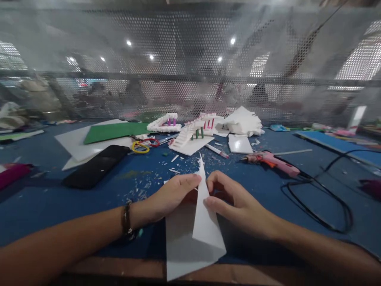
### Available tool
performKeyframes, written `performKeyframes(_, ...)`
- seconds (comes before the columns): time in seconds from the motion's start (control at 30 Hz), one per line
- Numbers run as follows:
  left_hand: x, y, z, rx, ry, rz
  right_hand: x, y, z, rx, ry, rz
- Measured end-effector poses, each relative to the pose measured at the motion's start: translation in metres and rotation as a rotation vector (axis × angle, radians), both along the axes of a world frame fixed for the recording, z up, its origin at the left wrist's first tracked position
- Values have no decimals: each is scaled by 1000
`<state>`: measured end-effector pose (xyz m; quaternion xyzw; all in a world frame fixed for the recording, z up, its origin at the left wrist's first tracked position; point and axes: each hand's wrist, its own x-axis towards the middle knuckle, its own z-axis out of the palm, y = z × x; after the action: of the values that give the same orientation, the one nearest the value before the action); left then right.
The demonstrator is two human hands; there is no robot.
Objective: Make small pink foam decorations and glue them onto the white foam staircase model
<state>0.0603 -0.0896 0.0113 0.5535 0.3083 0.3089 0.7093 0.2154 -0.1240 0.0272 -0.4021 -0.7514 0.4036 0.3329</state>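
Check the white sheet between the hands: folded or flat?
Folded over: the white sheet has a bright flap turned back over its shaded part, meeting it along the right edge. Can't tell whether it's sharply creased.

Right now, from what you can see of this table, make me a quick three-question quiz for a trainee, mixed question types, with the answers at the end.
1. True or false: the phone lies to the right of the glue gun.
2. Fill in the blank: the dark bracelet is on the person's ____ wrist.
3. Short answer: what are the fingers of the left hand and right hand holding?

Key:
1. False; the phone lies to the left of the glue gun.
2. Left.
3. A white sheet.
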Motion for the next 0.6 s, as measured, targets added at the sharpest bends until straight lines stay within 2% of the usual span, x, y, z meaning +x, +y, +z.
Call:
performKeyframes(0.13,-6,-2,-5,26,68,-38,-3,-4,-5,-91,79,30)
performKeyframes(0.33,-5,-5,-4,135,106,-80,-4,-5,-8,-210,107,40)
performKeyframes(0.43,-4,-6,-2,138,111,-63,-6,-5,-9,-239,129,64)
performKeyframes(0.6,-3,-5,-2,53,95,29,-7,-5,-8,-244,120,6)
